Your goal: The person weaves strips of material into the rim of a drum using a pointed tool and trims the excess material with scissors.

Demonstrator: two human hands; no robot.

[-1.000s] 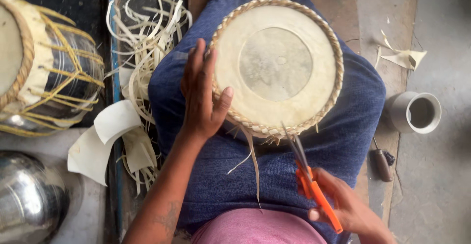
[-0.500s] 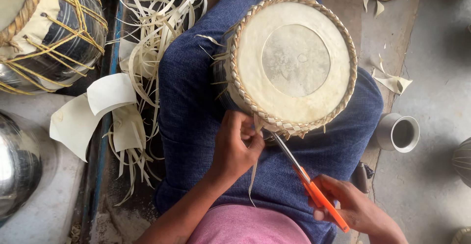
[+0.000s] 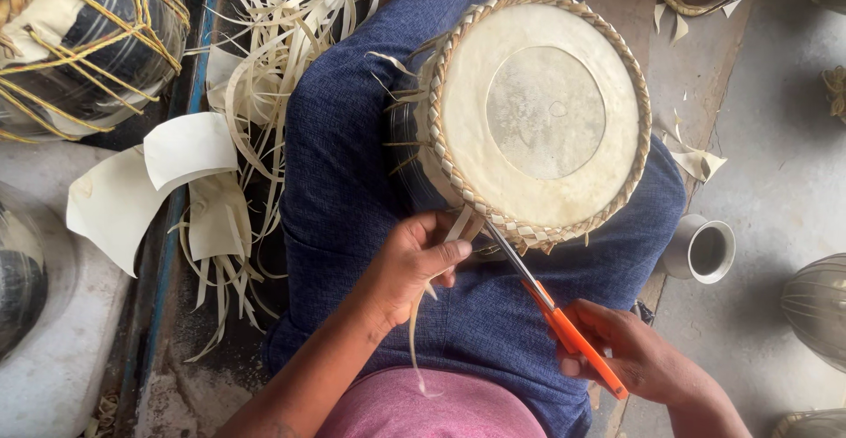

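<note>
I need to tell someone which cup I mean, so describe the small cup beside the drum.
Start at the round drum on the person's blue lap. Just past the right knee, on the grey floor, lies a small pale cup. It is tipped sideways with its dark mouth showing.

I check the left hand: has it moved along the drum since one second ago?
Yes. The left hand went from the drum side to its near edge.

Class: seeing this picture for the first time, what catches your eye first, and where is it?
A round drum with a braided rim sits on the person's blue-clad lap, centre. Below it, the right hand works orange-handled scissors at the rim, where the left hand pinches a pale strip.
</note>
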